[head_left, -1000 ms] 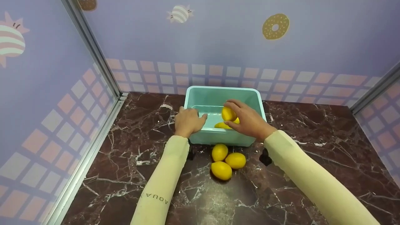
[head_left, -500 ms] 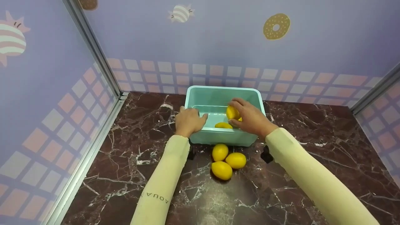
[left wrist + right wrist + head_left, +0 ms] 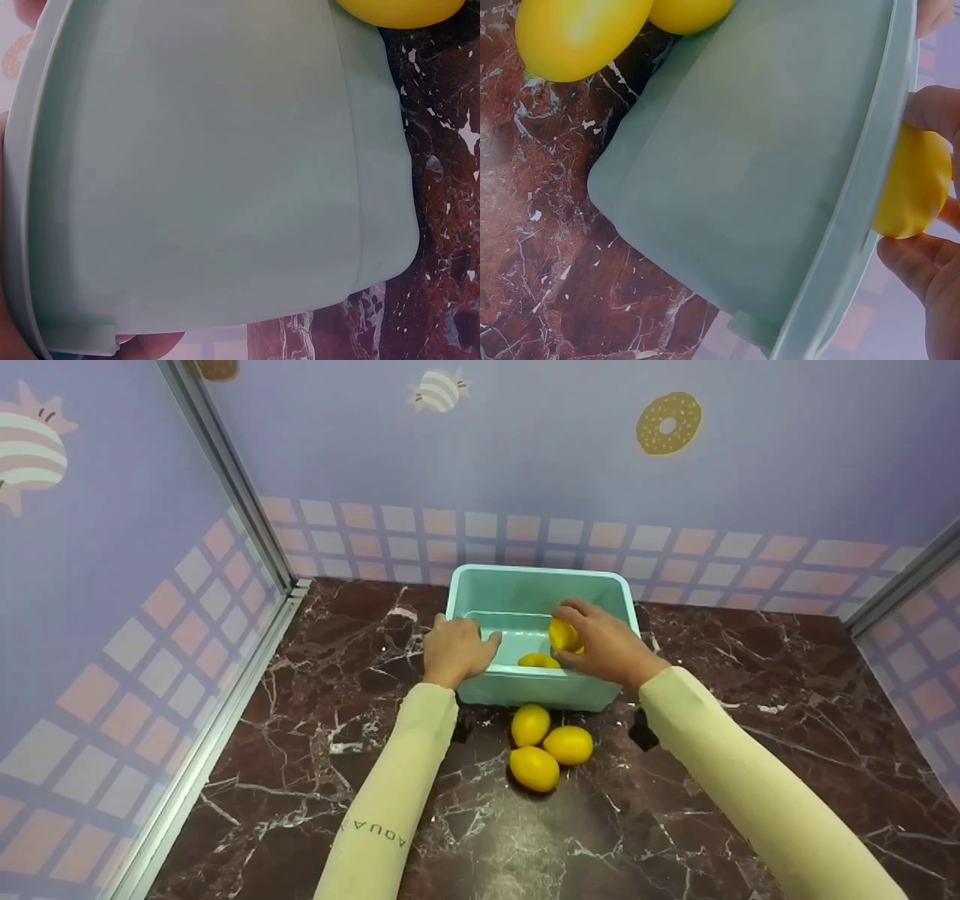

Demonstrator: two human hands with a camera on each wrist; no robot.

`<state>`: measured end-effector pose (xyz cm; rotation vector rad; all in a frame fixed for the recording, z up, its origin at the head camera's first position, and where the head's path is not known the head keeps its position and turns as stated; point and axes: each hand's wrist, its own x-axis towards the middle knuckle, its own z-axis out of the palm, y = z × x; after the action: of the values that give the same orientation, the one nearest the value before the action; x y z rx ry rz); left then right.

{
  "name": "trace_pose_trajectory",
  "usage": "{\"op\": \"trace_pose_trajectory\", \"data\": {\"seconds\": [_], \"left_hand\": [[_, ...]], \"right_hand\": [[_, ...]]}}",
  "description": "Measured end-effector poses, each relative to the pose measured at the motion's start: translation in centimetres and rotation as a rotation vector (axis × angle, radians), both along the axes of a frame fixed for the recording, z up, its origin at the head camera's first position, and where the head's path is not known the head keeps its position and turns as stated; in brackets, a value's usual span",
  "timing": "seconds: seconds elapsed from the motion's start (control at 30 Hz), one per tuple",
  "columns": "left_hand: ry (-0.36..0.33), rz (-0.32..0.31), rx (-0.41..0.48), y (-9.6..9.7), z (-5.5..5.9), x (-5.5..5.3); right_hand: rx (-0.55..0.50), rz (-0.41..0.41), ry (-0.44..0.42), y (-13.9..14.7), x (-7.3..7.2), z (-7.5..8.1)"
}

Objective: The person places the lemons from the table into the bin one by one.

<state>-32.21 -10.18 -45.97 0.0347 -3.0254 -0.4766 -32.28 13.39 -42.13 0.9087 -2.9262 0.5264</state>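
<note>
A light green plastic bin (image 3: 540, 686) stands at the back of the marbled table. At its front left corner my left hand (image 3: 457, 651) holds the rim, fingers bent over it and thumb reaching across the inside. My right hand (image 3: 607, 645) is within the bin's right half and grips a lemon (image 3: 564, 636); in the right wrist view, thumb and fingers lie on either side of that lemon (image 3: 915, 180). Another lemon (image 3: 538, 661) lies inside by the front wall, partly hidden by it. More yellow shows under my right hand.
In front of the bin, three lemons sit close together: one near its wall (image 3: 530, 725), one to the right (image 3: 568, 745) and one nearest me (image 3: 534, 769). A patterned purple wall (image 3: 540, 472) rises behind, and a metal-framed side panel (image 3: 165, 772) bounds the left.
My right hand has shifted a little to the right inside the bin with its lemon, uncovering more of the lemon by the front wall. My left hand stays on the rim.
</note>
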Motion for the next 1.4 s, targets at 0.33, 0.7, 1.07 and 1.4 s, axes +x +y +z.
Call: {"op": "trace_pose_trajectory", "data": {"seconds": [0.33,0.7,1.07,1.4], "left_hand": [[-0.015,0.001,-0.005,0.0,0.1,0.0],[0.005,0.004,-0.001,0.1,-0.1,-0.1],[-0.004,0.003,-0.001,0.0,-0.1,0.0],[-0.006,-0.006,-0.008,-0.1,-0.1,-0.1]], "right_hand": [[0.015,0.032,0.032,-0.1,-0.1,-0.4],[-0.001,0.037,0.055,0.1,-0.1,-0.6],[-0.028,0.036,0.111,0.5,0.1,-0.5],[-0.031,-0.002,0.092,1.0,0.3,-0.5]]}}
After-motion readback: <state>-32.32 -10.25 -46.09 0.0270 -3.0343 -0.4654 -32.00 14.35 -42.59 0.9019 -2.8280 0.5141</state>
